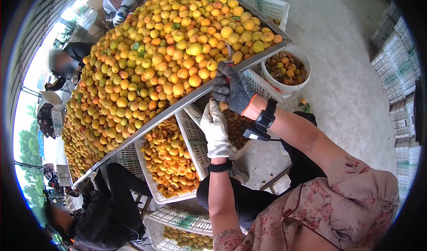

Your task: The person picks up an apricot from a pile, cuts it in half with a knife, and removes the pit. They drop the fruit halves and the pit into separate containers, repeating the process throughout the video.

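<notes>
My right hand (235, 87), in a dark grey knit glove, is closed round the red handle of a curved knife (230, 51), its blade pointing up toward the apricots (178, 51). My left hand (215, 128), in a white glove, is just below it at the metal table edge (178, 104). Its fingers look bent together, with a small brownish piece (223, 105) at the fingertips that I cannot make out clearly. Beneath both hands stands a crate of brown pits or scraps (238, 128), partly hidden by them. Left of it, a white crate (155, 196) holds halved apricots (171, 157).
A white bucket (289, 88) of dark, bruised fruit stands on the right. Another crate (153, 228) with whole fruit is at the bottom. Several people work round the table, one in black (106, 215) at lower left. Stacked crates (398, 68) line the right side.
</notes>
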